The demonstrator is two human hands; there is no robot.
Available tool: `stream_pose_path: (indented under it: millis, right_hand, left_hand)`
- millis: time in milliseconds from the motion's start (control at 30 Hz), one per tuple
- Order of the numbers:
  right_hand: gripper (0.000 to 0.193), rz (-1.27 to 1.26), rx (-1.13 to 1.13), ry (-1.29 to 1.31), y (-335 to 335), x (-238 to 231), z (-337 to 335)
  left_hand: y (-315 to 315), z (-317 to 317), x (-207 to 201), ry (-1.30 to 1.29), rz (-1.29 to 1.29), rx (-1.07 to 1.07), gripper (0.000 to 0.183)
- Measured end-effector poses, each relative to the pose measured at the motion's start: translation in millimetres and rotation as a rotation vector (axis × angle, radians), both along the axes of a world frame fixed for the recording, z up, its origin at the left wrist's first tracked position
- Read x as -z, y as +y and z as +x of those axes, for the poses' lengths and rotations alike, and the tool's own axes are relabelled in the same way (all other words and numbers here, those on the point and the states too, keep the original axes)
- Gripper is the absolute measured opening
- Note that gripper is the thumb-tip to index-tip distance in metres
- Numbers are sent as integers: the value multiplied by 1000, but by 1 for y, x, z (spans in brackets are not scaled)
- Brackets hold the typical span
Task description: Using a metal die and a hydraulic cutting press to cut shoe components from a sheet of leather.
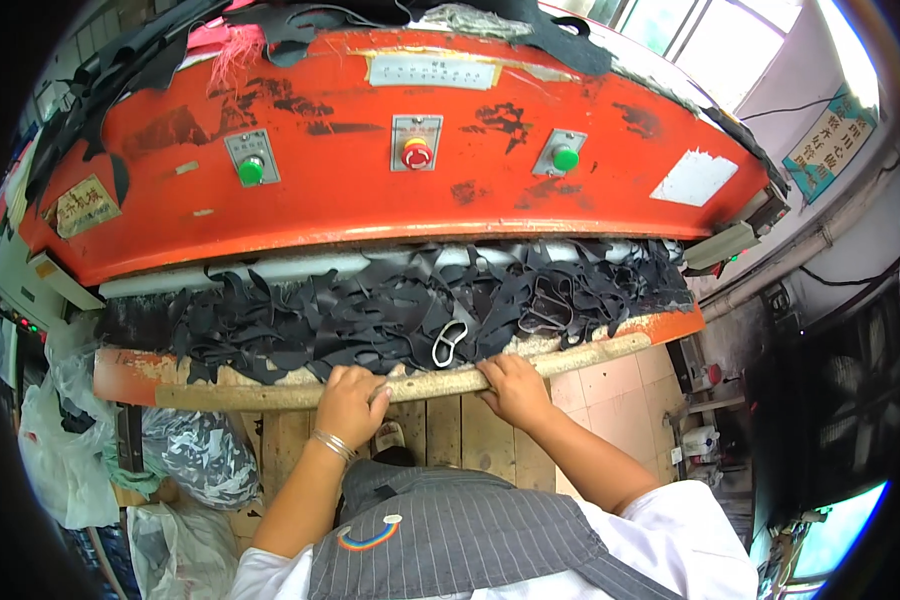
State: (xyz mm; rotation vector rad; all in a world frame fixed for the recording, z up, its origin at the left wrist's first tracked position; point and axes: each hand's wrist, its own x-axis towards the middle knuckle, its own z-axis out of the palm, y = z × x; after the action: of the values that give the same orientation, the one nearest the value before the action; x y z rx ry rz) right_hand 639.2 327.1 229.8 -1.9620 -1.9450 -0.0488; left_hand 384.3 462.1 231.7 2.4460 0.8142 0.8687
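Note:
My left hand (349,405) and my right hand (516,390) are both curled over the pale wooden rail (430,384) along the front of an orange press machine. Their fingers lie on top of the rail, with the thumbs against its near side. Just beyond them, a tangled heap of black sheet-material offcuts (370,315) covers the machine's bed. Between the hands and slightly farther back, a whitish loop-shaped outline, like a cutting die (449,343), rests on the scraps. A darker outlined shape (548,305) sits among the offcuts to the right.
Above the bed spans an orange machine beam (320,205) bearing green buttons (251,170) and a red stop button (416,153). More black material drapes over its top. Stuffed plastic bags (200,455) stand at the left. Wooden boards (460,435) lie underfoot.

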Motion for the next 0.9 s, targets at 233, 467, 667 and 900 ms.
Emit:
stream_pose_path:
  millis: [233, 467, 667, 900]
  right_hand:
    - [38, -87, -22, -78, 18, -4, 10]
    - [27, -581, -489, 47, 94, -73, 65]
    - [27, -32, -695, -300, 303, -78, 97]
    - [14, 11, -1175, -393, 458, -21, 89]
  left_hand:
    - [-1, 14, 6, 58, 13, -144, 16]
    - [38, 18, -17, 169, -257, -41, 24]
    - [157, 95, -29, -43, -84, -29, 17]
    - [240, 163, 29, 53, -28, -109, 28]
